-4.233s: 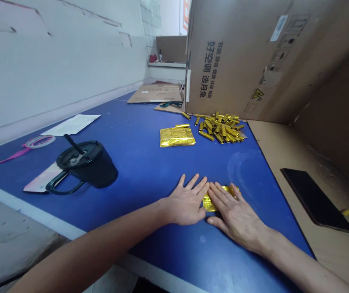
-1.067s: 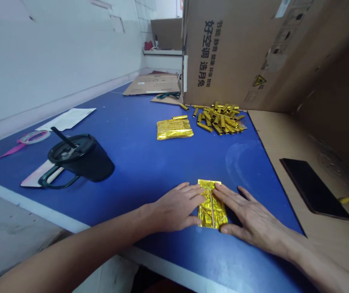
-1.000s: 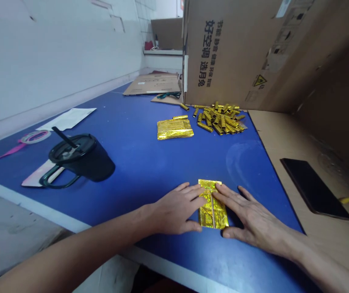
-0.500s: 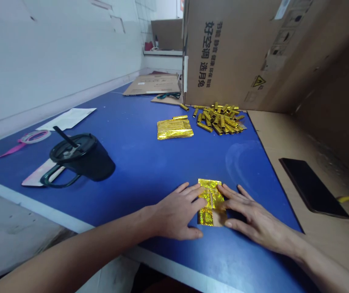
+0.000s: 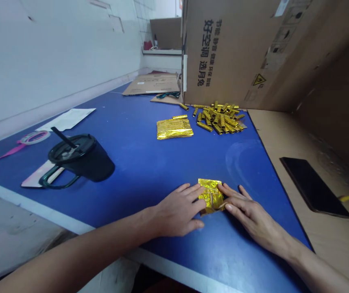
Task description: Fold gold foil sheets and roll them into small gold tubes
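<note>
Head camera shows the left hand point(image 5: 179, 211) open, fingertips at the gold foil packet's point(image 5: 211, 196) left edge; the right hand point(image 5: 250, 219), half curled, rests its fingers on the right edge, not gripping. The packet lies near the blue table's point(image 5: 138, 191) near edge, a black tumbler point(image 5: 81, 158) well apart leftward.

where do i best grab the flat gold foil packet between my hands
Probably pinch it by its left and right edges, coming in from either side: the flat, thin gold foil packet lies on the blue tabletop, with your left hand and right hand resting against those edges.
</note>
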The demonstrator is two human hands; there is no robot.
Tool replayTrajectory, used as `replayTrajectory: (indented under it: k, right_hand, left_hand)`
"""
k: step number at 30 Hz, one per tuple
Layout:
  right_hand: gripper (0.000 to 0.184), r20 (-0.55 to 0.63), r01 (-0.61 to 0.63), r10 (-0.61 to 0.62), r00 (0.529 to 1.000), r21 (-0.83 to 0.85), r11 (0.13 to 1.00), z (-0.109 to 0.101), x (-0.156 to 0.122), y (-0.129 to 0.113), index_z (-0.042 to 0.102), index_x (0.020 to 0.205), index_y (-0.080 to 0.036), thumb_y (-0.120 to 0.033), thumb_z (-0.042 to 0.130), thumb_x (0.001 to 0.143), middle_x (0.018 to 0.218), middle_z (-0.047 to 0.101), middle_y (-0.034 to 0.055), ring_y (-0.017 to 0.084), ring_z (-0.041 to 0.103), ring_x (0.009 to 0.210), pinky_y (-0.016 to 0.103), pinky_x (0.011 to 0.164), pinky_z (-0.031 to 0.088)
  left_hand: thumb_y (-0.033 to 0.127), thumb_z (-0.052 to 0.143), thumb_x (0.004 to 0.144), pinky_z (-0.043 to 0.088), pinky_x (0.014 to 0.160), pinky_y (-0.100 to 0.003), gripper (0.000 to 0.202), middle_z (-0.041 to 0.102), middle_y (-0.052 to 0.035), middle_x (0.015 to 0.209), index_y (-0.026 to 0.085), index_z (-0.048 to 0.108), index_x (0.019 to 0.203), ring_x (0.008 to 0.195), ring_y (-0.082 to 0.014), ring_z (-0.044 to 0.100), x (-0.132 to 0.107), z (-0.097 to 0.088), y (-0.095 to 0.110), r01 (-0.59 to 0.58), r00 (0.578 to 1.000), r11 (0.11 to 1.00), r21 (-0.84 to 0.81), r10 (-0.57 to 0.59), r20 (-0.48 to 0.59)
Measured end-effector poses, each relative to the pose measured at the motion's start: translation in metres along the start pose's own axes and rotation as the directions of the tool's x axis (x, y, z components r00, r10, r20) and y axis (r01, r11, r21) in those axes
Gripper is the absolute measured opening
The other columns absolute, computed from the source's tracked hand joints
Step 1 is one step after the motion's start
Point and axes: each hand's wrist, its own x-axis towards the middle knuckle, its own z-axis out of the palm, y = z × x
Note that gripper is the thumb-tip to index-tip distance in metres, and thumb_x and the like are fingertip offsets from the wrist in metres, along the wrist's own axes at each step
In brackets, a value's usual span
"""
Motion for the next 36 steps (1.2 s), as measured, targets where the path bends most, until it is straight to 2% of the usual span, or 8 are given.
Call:
replayTrajectory:
  k: [3,7,10,18,22,27,32,36]
  right_hand:
    - [0.026,0.009,-0.005,0.005,1.0,0.002,1.0,0.0,-0.001,0.001,0.056,0.1,-0.023,-0.038,0.041,0.085,0.133,0.038,0.008,0.023,0.026,0.125,0.054,0.102,0.012]
    - [0.027,0.003,-0.014,0.014,1.0,-0.018,1.0,0.0,-0.001,0.001,0.051,0.089,-0.02,-0.043,0.054,0.076,0.133,0.039,0.0119,0.024,0.026,0.125,0.052,0.103,0.011]
    - [0.019,0.003,-0.031,0.031,1.0,-0.014,0.999,0.002,-0.001,0.001,0.052,0.081,-0.02,-0.039,0.05,0.08,0.133,0.038,0.0105,0.024,0.026,0.125,0.052,0.103,0.011]
    - [0.026,-0.034,-0.046,0.046,0.998,0.015,0.999,0.003,0.002,0.002,0.059,0.087,-0.022,-0.036,0.038,0.087,0.131,0.042,0.0072,0.023,0.031,0.123,0.055,0.102,0.012]
    - [0.025,-0.061,-0.041,0.039,0.997,-0.032,0.999,0.007,0.002,0.002,0.059,0.088,-0.022,-0.032,0.036,0.087,0.13,0.044,0.007,0.023,0.033,0.122,0.056,0.101,0.014]
    - [0.024,-0.094,-0.029,0.023,0.995,-0.072,0.997,0.01,0.002,0.003,0.058,0.088,-0.022,-0.028,0.036,0.087,0.127,0.047,0.0074,0.023,0.036,0.121,0.056,0.1,0.016]
    - [0.022,-0.087,-0.046,0.038,0.996,-0.09,0.995,0.01,0.002,0.001,0.057,0.084,-0.021,-0.028,0.036,0.087,0.126,0.048,0.0084,0.021,0.036,0.121,0.054,0.101,0.017]
    - [0.021,-0.098,-0.033,0.024,0.995,-0.091,0.995,0.01,0.002,0.001,0.057,0.085,-0.021,-0.028,0.037,0.087,0.125,0.049,0.0084,0.022,0.037,0.12,0.056,0.099,0.018]
  left_hand:
    - [0.025,0.041,0.085,0.026,0.098,-0.039,0.019,0.046,-0.0137,0.124,0.013,0.05,0.097,0.121,-0.0219,0.035,0.002,0.005,0.001,0.057,0.998,0.998,-0.006,-0.057,-0.027]
    - [0.021,0.039,0.085,0.026,0.1,-0.037,0.03,0.048,-0.0142,0.123,0.009,0.044,0.111,0.12,-0.0197,0.036,0.004,0.011,0.003,0.143,0.987,0.988,-0.052,-0.146,-0.067]
    - [0.021,0.042,0.083,0.027,0.099,-0.036,0.038,0.048,-0.0159,0.122,0.005,0.04,0.117,0.118,-0.0199,0.038,0.005,0.011,0.002,0.159,0.984,0.985,-0.072,-0.165,-0.071]
    - [0.022,0.048,0.081,0.029,0.098,-0.037,0.029,0.051,-0.0128,0.12,0.01,0.05,0.107,0.118,-0.0199,0.04,0.006,0.005,0.002,0.175,0.981,0.976,-0.128,-0.184,-0.058]
    - [0.025,0.048,0.081,0.032,0.095,-0.038,0.024,0.054,-0.0091,0.118,0.014,0.055,0.101,0.115,-0.0189,0.043,0.008,0.003,0.003,0.209,0.972,0.965,-0.159,-0.223,-0.074]
    - [0.022,0.044,0.083,0.034,0.092,-0.038,0.018,0.058,-0.0081,0.112,0.015,0.059,0.09,0.111,-0.0192,0.047,0.011,0.001,0.005,0.222,0.967,0.963,-0.153,-0.237,-0.091]
    - [0.026,0.055,0.078,0.037,0.089,-0.035,0.021,0.06,-0.0095,0.107,0.013,0.056,0.094,0.101,-0.0199,0.053,0.014,0.0,0.007,0.292,0.939,0.934,-0.205,-0.321,-0.122]
    - [0.024,0.052,0.08,0.036,0.089,-0.034,0.016,0.061,-0.0064,0.105,0.014,0.057,0.092,0.101,-0.0184,0.053,0.015,0.004,0.005,0.284,0.942,0.935,-0.212,-0.314,-0.122]
